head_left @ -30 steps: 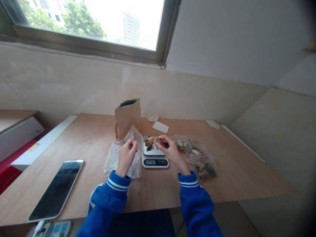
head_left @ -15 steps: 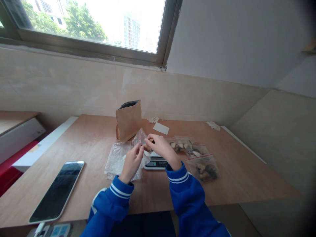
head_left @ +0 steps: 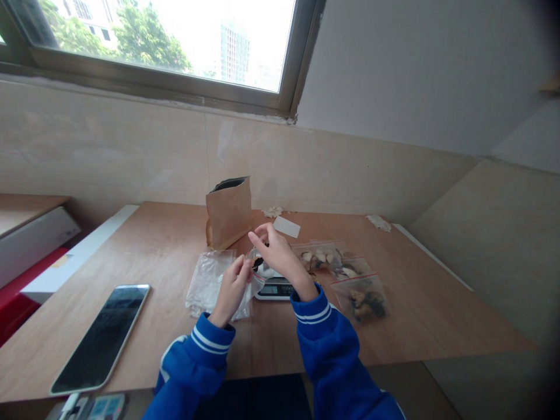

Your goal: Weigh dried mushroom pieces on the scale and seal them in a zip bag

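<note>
Clear bag, long axis upright, mouth up, in grip of left hand; grip of right hand unclear.

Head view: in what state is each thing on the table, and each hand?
paper bag, upright, top open
phone, flat, screen dark
scale, half hidden behind hands
small plastic bag, held, dark pieces inside
left hand, grips small plastic bag
right hand, above it, grip unclear
filled bag, lying flat
</note>
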`<state>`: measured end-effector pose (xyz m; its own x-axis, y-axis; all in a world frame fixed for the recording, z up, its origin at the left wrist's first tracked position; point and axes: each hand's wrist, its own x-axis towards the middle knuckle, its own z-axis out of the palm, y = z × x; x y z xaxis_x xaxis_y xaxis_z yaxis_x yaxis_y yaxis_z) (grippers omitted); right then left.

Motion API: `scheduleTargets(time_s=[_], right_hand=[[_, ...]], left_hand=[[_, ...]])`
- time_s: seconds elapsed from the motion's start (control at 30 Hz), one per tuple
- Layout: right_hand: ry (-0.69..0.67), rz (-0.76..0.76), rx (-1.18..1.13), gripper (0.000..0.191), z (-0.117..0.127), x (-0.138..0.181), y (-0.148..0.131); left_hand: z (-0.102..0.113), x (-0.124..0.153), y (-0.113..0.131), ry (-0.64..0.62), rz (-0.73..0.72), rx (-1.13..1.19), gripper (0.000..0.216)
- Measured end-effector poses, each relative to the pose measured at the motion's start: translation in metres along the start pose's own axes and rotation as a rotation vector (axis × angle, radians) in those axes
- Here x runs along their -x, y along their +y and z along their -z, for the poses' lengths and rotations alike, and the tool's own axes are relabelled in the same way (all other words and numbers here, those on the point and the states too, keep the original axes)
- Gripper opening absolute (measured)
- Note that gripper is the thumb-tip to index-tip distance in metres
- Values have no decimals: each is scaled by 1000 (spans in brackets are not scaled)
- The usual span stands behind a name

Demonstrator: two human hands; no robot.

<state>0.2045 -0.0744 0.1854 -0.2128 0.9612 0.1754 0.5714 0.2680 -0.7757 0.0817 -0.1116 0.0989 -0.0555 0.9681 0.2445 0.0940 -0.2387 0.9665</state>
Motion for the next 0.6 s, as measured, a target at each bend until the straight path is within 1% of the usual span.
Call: scheduleTargets(time_s=[0.07, 0.1, 0.2, 0.23, 0.27, 0.3, 0.37, 0.4, 0.43, 0.5, 0.53, 0.6], right_hand=[[15, -18, -135, 31, -5, 0, 4], [1, -34, -188, 34, -7, -1, 6], [-91, -38, -309, 41, -10, -5, 13], [-85, -11, -334, 42, -9, -6, 17], [-40, 29, -340, 41, -8, -9, 22], [34, 75, -321, 40, -7, -11, 29], [173, 152, -205, 35, -5, -13, 47], [192, 175, -114, 30, -6, -13, 58], [160, 185, -15, 25, -9, -12, 69], [18, 178, 176, 19, -18, -5, 90], [-38, 172, 247, 22, -23, -1, 100], [-83, 157, 335, 28, -33, 8, 113]], left_hand=[[0, 0, -1, 25, -12, 6, 38], [0, 0, -1, 35, -26, 4, 38], [2, 1, 0, 58, -74, -1, 38], [3, 1, 1, 67, -89, -2, 38], [5, 1, 2, 82, -101, -5, 38], [6, 1, 3, 98, -111, -10, 38], [11, 0, 3, 134, -125, -34, 39], [13, 0, 3, 152, -133, -50, 40], [15, 0, 2, 168, -143, -64, 41], [18, 1, 1, 193, -175, -78, 41], [20, 1, 1, 204, -193, -78, 41], [21, 3, 0, 214, -223, -71, 40]])
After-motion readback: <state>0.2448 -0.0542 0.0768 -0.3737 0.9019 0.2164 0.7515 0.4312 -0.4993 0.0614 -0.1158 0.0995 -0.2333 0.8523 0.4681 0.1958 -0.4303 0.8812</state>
